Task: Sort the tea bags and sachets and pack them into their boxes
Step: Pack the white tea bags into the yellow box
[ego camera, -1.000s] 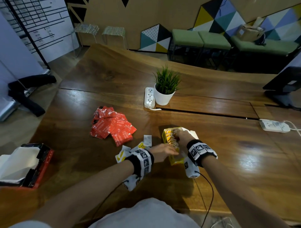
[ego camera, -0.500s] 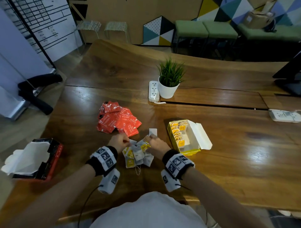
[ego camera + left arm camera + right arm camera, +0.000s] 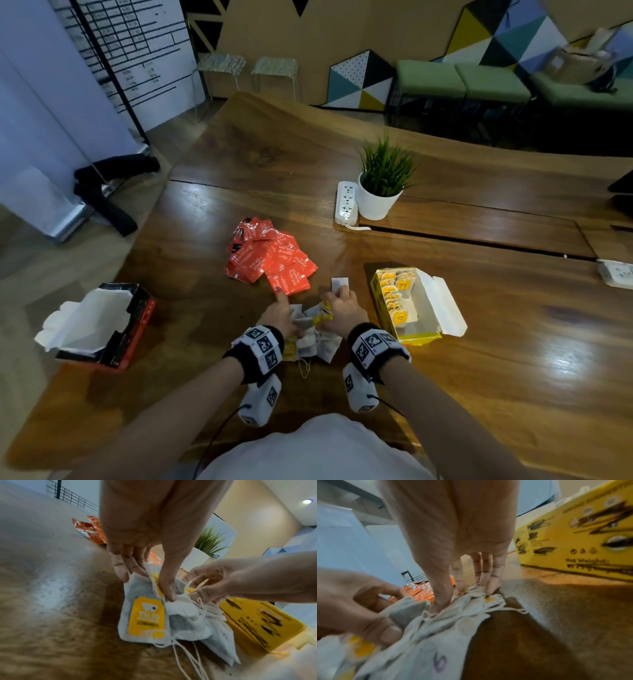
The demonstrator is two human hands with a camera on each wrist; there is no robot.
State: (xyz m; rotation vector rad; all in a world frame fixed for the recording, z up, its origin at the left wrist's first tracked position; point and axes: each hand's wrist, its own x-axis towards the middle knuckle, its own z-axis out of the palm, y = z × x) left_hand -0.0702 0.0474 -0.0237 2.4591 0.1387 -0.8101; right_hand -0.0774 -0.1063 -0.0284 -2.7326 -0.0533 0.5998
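A loose heap of white tea bags with yellow tags and tangled strings lies on the wooden table between my hands. My left hand pinches the heap's left side, thumb on top; the index finger points toward the red sachets. From the right, my right hand pinches bunched bags and strings between thumb and fingers. The open yellow box, a row of tagged tea bags inside, stands just right of the right hand. At far left stands an open red box with a white liner.
A potted plant and a white power strip stand behind the work area. Another power strip lies at the right edge. One white tea bag lies alone beyond the right hand. Bare wood stretches to the right of the yellow box.
A second ago both hands were at the yellow box. They moved left to the loose tea bag heap and now bunch it tighter from both sides.
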